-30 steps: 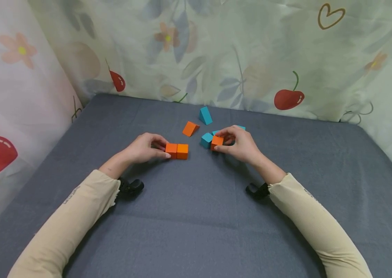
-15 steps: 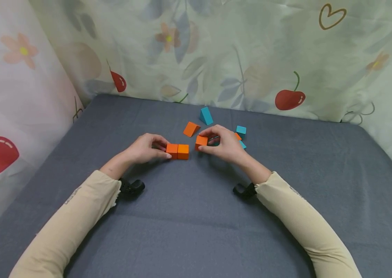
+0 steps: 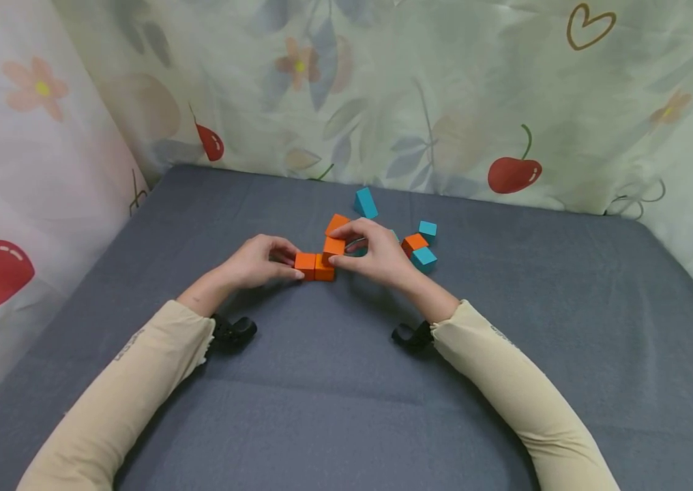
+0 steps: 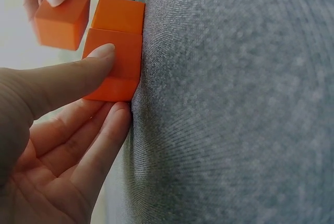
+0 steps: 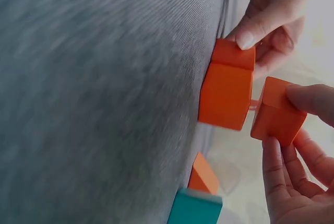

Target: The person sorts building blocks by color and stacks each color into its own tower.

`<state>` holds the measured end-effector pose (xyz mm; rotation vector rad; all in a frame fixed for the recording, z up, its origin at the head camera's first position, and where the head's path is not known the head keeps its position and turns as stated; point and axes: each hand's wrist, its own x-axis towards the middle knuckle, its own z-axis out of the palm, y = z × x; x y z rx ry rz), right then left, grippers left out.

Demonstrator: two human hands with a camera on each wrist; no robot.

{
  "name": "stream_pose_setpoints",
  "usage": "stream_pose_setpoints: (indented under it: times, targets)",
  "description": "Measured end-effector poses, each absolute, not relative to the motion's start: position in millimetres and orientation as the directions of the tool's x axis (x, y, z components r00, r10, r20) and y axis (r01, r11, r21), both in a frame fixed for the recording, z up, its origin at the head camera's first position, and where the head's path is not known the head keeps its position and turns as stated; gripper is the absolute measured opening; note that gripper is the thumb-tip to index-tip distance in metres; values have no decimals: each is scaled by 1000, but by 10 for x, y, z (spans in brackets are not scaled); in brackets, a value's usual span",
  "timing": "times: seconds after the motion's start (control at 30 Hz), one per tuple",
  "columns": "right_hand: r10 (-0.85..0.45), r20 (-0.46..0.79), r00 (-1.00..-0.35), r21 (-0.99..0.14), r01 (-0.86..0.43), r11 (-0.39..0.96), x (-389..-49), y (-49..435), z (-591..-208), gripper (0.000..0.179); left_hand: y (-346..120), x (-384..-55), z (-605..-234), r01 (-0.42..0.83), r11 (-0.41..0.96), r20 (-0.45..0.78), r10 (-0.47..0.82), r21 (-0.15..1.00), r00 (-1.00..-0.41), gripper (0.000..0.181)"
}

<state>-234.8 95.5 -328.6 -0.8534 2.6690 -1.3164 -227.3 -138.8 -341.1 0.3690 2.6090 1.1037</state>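
Orange cube row (image 3: 314, 269), running left-right, held cube (image 3: 333, 250) askew

A dark grey cloth (image 3: 322, 423), faintly creased, covers the bench (image 3: 573, 273). Behind hangs a pale curtain (image 3: 236, 88) printed with peach flowers (image 3: 299, 65), muted leaves (image 3: 324, 61), red cherries (image 3: 514, 175) and a brown outlined heart (image 3: 591, 27).
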Motion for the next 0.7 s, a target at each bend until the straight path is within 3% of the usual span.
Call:
stream_pose_setpoints:
  times: [0.7]
  targets:
    - [-599, 218, -770, -721, -541, 433, -2382, 630, -3318, 36, -1395, -2263, -3410, 152, 669, -132, 354, 727, -926, 37]
